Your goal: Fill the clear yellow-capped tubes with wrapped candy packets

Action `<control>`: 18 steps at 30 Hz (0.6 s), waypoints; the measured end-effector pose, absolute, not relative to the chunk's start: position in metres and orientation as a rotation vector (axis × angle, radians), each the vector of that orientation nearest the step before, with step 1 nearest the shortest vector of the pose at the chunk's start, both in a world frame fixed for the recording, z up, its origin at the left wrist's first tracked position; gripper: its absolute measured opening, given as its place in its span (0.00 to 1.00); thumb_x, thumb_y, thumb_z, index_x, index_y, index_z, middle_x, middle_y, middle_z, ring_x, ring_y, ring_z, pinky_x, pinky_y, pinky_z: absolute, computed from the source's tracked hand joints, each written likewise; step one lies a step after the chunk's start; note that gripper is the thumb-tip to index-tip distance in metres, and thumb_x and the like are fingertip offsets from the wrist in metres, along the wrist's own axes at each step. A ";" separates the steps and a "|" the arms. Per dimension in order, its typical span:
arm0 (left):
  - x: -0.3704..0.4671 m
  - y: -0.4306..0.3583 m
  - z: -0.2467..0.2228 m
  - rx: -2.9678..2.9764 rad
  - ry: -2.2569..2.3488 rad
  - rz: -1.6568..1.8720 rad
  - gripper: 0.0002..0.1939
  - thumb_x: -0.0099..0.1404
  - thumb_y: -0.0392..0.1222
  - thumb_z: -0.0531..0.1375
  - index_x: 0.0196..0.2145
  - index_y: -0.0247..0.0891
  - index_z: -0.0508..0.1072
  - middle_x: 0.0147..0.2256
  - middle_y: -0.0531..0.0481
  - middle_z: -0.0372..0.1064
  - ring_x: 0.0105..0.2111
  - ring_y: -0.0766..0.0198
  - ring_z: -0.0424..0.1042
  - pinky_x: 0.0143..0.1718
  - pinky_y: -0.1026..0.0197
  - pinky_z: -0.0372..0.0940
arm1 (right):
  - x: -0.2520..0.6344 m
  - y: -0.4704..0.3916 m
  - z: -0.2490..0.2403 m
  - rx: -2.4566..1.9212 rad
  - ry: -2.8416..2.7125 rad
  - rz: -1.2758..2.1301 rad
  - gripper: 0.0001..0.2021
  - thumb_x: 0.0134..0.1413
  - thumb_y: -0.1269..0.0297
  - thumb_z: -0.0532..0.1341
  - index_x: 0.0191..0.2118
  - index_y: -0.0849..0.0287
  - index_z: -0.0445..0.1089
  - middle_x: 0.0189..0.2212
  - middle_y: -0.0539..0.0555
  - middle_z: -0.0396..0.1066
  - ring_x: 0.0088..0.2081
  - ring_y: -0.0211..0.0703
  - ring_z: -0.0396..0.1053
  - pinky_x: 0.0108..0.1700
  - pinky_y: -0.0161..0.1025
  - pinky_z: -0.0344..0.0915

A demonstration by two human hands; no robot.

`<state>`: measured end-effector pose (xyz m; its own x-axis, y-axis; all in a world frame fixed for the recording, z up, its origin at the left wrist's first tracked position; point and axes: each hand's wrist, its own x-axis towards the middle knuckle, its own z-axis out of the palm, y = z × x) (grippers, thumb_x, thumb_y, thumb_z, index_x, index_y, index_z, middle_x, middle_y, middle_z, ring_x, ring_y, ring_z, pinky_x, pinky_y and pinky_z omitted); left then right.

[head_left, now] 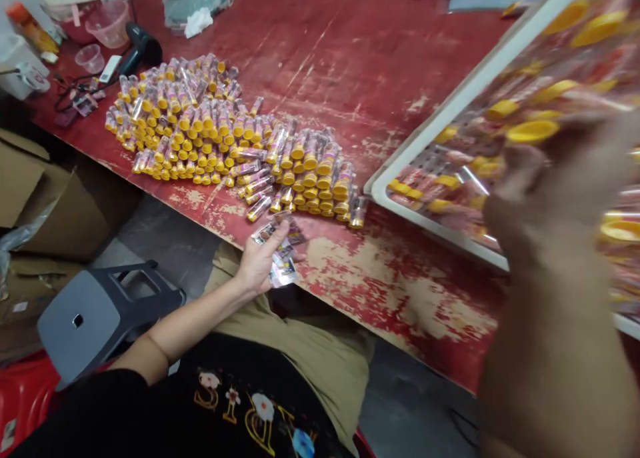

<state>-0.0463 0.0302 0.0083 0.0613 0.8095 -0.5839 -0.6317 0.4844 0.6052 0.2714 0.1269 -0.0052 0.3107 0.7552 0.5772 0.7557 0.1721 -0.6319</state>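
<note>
Many tubes (310, 161) are stacked, more fill the tray (379, 186); left hand (260, 258) pinches packets (284, 273), right hand (543, 185) too blurred to tell.

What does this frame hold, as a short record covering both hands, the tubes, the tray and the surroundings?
Left hand: holds silvery packets by the table edge
Right hand: over the tray, blurred; grip unclear
Tubes: yellow-capped, piled on the table
Tray: white-rimmed, containing yellow-capped items
Table: red, worn
Floor: grey stool
</note>
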 end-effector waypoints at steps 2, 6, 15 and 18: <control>-0.039 0.027 0.009 0.172 1.044 1.090 0.12 0.63 0.41 0.74 0.38 0.34 0.78 0.31 0.51 0.79 0.31 0.62 0.81 0.39 0.59 0.78 | 0.226 0.080 0.001 -1.328 -1.323 0.393 0.16 0.70 0.46 0.58 0.54 0.49 0.68 0.39 0.53 0.71 0.34 0.41 0.69 0.41 0.45 0.67; -0.023 0.018 0.009 0.150 1.024 1.120 0.11 0.61 0.41 0.75 0.38 0.35 0.79 0.31 0.53 0.78 0.27 0.66 0.78 0.40 0.60 0.77 | 0.130 0.008 -0.001 -1.274 -1.242 0.938 0.22 0.51 0.45 0.75 0.45 0.52 0.75 0.33 0.49 0.72 0.30 0.38 0.69 0.31 0.37 0.68; -0.004 -0.001 0.010 0.242 1.009 1.197 0.23 0.47 0.45 0.82 0.33 0.34 0.76 0.28 0.56 0.76 0.21 0.73 0.71 0.26 0.68 0.69 | 0.090 -0.006 -0.025 -1.208 -0.750 0.999 0.20 0.54 0.48 0.73 0.43 0.55 0.73 0.23 0.43 0.67 0.20 0.30 0.60 0.22 0.30 0.63; -0.002 0.001 0.017 0.154 1.045 1.175 0.22 0.50 0.44 0.81 0.35 0.35 0.76 0.28 0.56 0.76 0.21 0.72 0.72 0.26 0.68 0.68 | 0.100 -0.013 -0.025 -1.139 -0.744 1.087 0.22 0.56 0.44 0.71 0.48 0.53 0.73 0.29 0.46 0.71 0.25 0.34 0.67 0.28 0.34 0.70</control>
<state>-0.0021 0.0007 0.0171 0.0008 0.8088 -0.5880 -0.6783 0.4325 0.5940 0.0997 -0.0135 -0.0253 0.3304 0.9421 -0.0567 -0.2881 0.0435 -0.9566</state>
